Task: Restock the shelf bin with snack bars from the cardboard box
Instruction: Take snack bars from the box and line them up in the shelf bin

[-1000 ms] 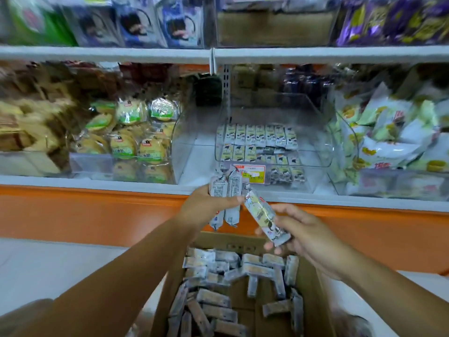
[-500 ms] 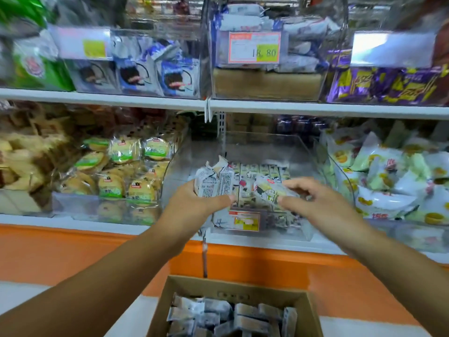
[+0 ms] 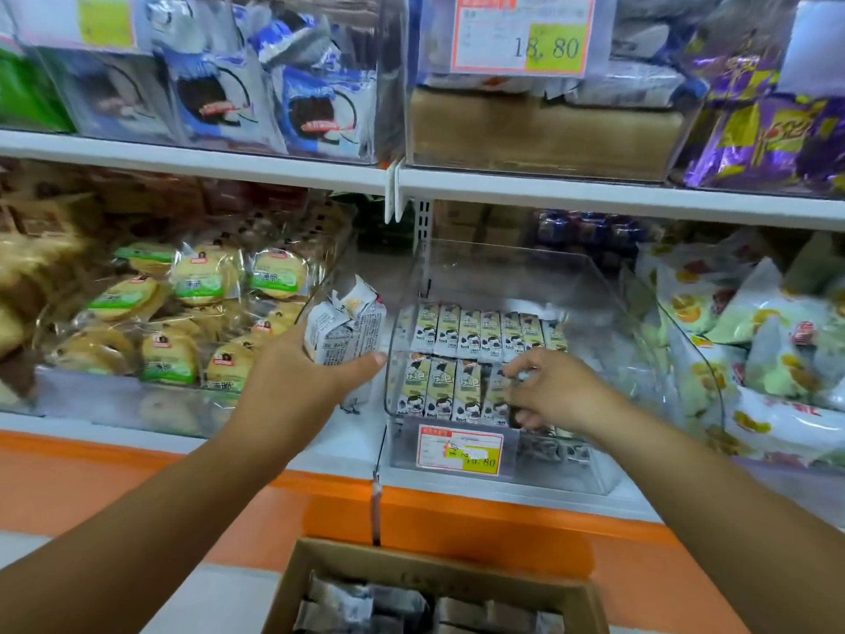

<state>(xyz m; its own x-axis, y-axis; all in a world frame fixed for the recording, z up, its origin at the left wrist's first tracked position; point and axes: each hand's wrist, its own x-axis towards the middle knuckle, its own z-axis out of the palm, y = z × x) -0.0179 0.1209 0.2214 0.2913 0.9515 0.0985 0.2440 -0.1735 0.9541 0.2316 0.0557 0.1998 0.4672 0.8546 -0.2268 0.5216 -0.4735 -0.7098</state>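
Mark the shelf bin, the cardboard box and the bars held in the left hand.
shelf bin [image 3: 587,478], head view, front wall right of the price tag.
cardboard box [image 3: 434,573], head view, inner far wall.
held bars [image 3: 346,332], head view, white wrapper above the thumb.

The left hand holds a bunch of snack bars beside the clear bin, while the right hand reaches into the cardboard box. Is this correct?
Not quite. The head view shows the right hand reaching into the clear bin, not the cardboard box. The left hand does hold a bunch of snack bars beside the bin.
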